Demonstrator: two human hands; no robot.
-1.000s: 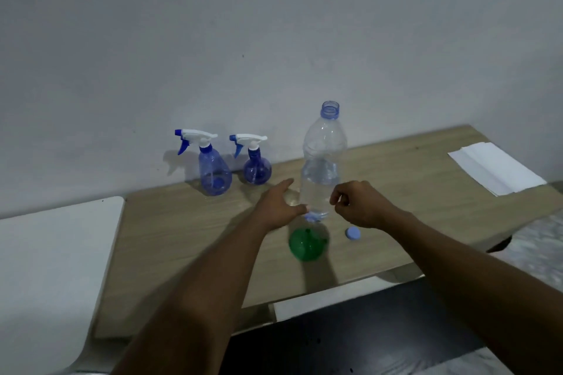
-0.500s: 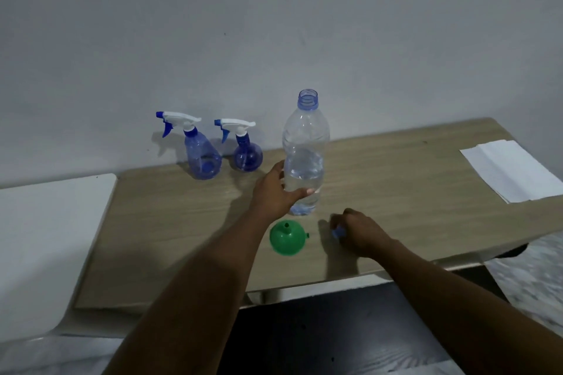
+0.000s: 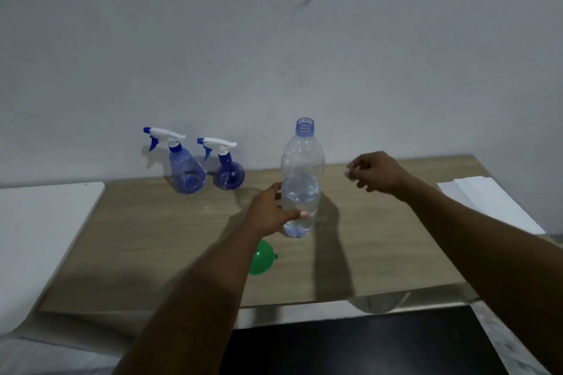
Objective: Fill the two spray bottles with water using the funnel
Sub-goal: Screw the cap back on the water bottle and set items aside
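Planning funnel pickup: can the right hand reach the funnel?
Probably yes: the right hand hovers right of the bottle; the funnel is bare on its right; the left forearm covers only its left edge.

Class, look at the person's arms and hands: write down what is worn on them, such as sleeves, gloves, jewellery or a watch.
Nothing worn shows. The left hand and right hand are bare, with no gloves and no rings that can be made out. Both forearms are uncovered to the picture's edge: no sleeves, watch or bracelets. The visible fingernails look pale.

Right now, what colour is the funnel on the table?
The funnel is green; the head view, the only one, shows it well.
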